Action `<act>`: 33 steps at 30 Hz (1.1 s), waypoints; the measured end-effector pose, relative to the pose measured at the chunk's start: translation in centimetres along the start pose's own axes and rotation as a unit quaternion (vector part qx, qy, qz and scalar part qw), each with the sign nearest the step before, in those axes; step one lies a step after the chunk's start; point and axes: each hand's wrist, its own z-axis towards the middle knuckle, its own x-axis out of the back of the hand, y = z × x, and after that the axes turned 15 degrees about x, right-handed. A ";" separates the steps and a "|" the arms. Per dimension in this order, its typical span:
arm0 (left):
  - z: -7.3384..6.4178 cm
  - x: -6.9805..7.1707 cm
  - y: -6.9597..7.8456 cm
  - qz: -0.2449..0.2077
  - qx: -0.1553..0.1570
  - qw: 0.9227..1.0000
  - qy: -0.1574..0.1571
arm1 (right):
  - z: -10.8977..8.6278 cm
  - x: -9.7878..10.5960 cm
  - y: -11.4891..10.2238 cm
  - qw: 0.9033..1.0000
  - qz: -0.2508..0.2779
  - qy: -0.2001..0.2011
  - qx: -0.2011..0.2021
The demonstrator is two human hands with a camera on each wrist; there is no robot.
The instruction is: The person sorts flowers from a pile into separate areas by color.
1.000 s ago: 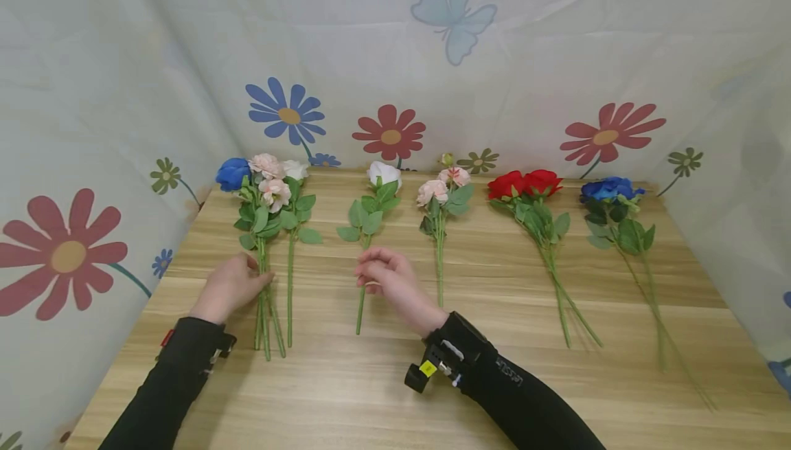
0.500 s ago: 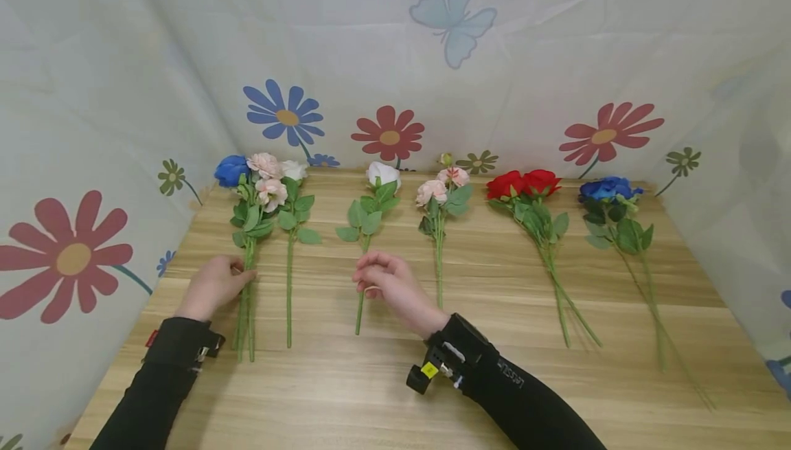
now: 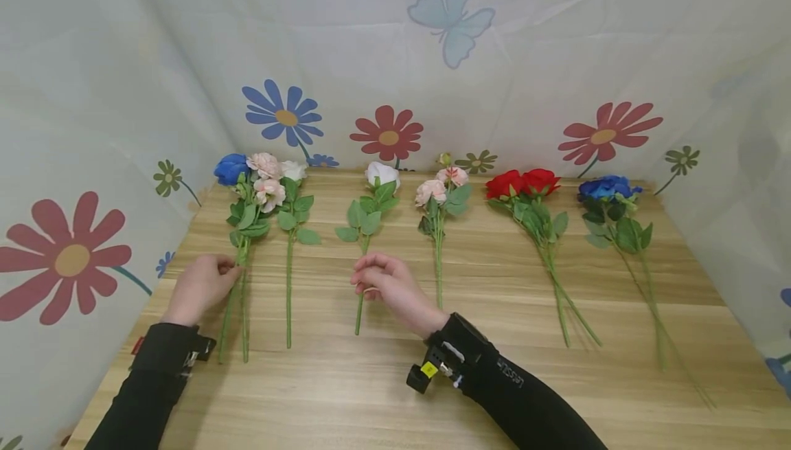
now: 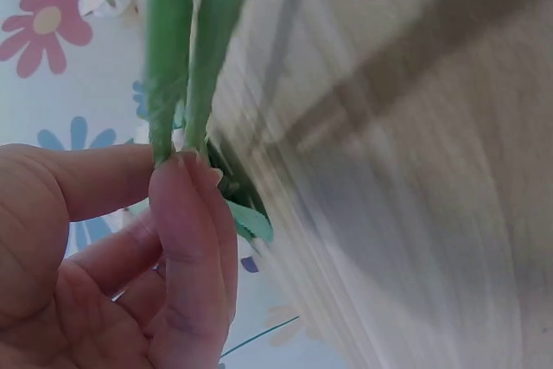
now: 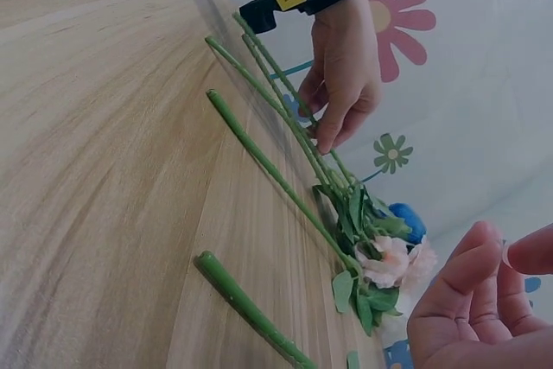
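Observation:
My left hand is at the left group of artificial flowers, a blue rose beside pink blooms. In the left wrist view its thumb and fingertips pinch green stems. The blooms lie toward the back edge, and the stems point to the front. My right hand hangs over the stem of a white rose, fingers loosely curled. Nothing shows between its thumb and fingers in the right wrist view, and the white rose's stem lies apart from them.
Another white rose lies just right of the left group. Farther right on the wooden table are pink flowers, red roses and blue flowers. A printed curtain stands behind and at both sides.
My left hand has moved left, bringing the lower stems of the blue and pink flowers with it, away from the nearby white rose's stem. My right hand has stayed nearly still.

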 end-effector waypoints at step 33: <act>0.1 0.6 -0.2 -0.282 0.066 0.936 -0.198 | 0.7 -9.2 5.0 0.781 -0.501 -0.317 0.198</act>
